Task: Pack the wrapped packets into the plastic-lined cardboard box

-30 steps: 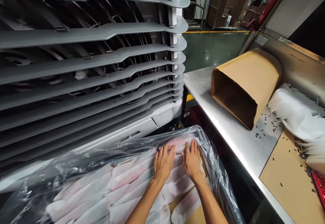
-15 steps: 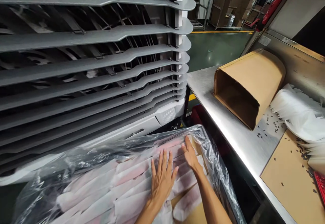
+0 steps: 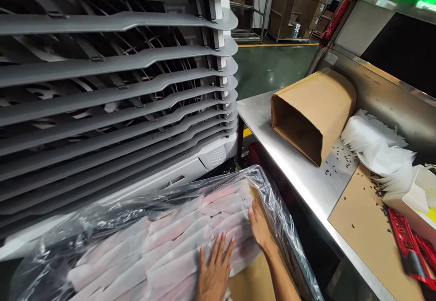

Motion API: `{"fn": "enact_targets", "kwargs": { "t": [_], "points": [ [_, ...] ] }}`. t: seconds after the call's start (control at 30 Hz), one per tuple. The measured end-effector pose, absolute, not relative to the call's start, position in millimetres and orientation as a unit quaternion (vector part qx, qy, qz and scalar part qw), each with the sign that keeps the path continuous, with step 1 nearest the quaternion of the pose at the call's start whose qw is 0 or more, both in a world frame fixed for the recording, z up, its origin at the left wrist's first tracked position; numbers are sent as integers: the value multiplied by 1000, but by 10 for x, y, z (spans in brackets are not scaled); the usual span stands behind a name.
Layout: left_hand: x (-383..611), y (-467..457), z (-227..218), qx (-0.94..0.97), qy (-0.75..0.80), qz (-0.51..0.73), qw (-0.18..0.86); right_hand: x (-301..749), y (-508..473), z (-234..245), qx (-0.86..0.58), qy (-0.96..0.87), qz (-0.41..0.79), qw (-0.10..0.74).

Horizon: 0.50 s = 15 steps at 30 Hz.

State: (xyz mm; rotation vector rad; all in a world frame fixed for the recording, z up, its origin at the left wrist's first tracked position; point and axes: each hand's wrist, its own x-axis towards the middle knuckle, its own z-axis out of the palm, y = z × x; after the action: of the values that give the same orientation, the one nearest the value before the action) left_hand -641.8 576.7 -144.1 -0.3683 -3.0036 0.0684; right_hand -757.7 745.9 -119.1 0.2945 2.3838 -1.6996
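Observation:
Rows of pinkish items wrapped in thin white paper lie in a box lined with a clear plastic bag. My left hand rests flat on the wrapped rows near the bottom of the view, fingers spread. Along the right-hand end of the rows, my right hand lies with its fingers stretched out, touching the wrapped items beside a strip of brown cardboard. Neither hand grips anything.
A large grey slatted unit stands directly behind the box. On the right, a metal table bears an open cardboard carton, white sheets, a flat cardboard piece, small dark bits and red-and-black tools.
Both hands have moved toward me over the wrapped rows, still open. More bare cardboard shows between my wrists. The camera view has shifted right.

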Motion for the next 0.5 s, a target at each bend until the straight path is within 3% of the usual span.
{"fn": "enact_targets", "kwargs": {
  "t": [0.2, 0.4, 0.5],
  "points": [
    [-6446, 5870, -1391, -123, -992, 29, 16, -7602, 7570, -1002, 117, 805, -578, 54],
    [-6673, 5750, -1363, -106, -988, 71, -84, -8246, 7071, -871, 41, 838, -516, 170],
    [-6694, 5738, -1103, -100, -988, 58, -104, -8270, 7096, -682, 26, 842, -509, 176]
  ]
}}
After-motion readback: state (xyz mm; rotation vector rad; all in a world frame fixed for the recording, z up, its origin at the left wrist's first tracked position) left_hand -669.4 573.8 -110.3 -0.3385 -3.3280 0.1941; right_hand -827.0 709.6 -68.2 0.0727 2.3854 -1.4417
